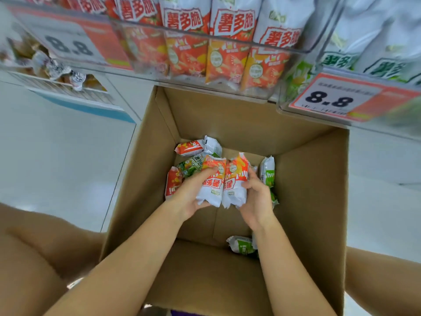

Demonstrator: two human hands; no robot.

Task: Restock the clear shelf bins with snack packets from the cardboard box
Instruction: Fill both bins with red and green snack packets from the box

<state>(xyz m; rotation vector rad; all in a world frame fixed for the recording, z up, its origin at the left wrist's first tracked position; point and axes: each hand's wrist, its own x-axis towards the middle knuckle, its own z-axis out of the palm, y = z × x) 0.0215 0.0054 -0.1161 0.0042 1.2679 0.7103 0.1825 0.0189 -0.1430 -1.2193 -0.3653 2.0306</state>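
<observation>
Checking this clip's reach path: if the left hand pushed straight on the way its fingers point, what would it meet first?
Likely the green packet just beyond the left hand, which already grips an orange packet; depth in the cardboard box is unclear.

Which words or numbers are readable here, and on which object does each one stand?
"8.8": white and red price tag on the right clear bin.
"8.8", blurred: left price tag.
"薯多脆": red snack packets in the clear shelf bin.
"hu", cut off: green packet in the cardboard box.
Smaller print: unreadable.

Both forearms reach toward 12 o'clock. Left hand (190, 192) fingers curled, gripping; right hand (256, 197) at its 3 o'clock, likewise curled.
</observation>
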